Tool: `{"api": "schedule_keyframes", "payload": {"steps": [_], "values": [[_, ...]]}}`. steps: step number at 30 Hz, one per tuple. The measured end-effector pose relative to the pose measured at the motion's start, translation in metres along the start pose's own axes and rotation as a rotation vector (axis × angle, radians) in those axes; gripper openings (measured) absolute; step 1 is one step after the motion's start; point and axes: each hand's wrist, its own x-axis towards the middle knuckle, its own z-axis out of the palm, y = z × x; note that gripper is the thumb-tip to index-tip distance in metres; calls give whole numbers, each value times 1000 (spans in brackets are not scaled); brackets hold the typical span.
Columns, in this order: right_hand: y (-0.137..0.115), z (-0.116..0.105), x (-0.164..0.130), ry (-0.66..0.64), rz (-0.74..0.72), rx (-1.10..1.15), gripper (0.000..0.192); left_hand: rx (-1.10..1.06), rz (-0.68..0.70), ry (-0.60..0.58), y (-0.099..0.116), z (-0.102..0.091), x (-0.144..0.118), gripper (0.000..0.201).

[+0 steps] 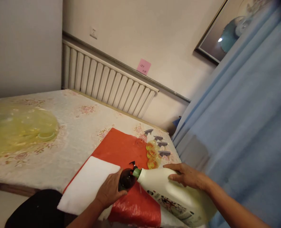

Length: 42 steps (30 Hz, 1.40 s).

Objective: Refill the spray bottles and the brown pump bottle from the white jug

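Note:
My left hand [110,189] is wrapped round a dark brown bottle [127,180] above the red mat [121,147]. In my right hand [189,176] is a large pale green detergent jug [169,186] with a printed label, tipped on its side. Its green spout [137,173] meets the brown bottle's mouth; whether liquid is flowing cannot be seen. A black pump head [133,164] shows just behind the spout, and what it rests on is hidden. Several spray bottles [152,153] with grey triggers stand beyond the jug, some holding yellow-orange liquid. A folded white cloth [88,180] lies left of my left hand.
A floral cloth [73,126] covers the table. On its left sits a yellowish, transparent plastic bag or container [21,129]. The radiator [107,82] runs along the wall behind, and a blue curtain [237,110] hangs close on the right. A black seat [35,209] is at lower left.

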Motion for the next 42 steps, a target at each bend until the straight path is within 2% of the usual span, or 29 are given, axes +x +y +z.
{"api": "schedule_keyframes", "payload": {"steps": [6, 12, 22, 29, 42], "values": [[-1, -1, 2, -10, 14, -5, 55, 9, 29, 34, -7, 7, 1, 91], [-6, -3, 3, -18, -15, -19, 45, 10, 38, 36, -9, 7, 1, 92], [-15, -6, 3, -28, -32, -29, 43, -9, 29, 47, -10, 8, 0, 93], [-14, -7, 5, -39, -9, -29, 50, -2, 35, 56, -11, 9, 0, 91], [-17, -9, 7, -52, 2, -53, 50, 2, 55, 62, -13, 10, -1, 91]]}}
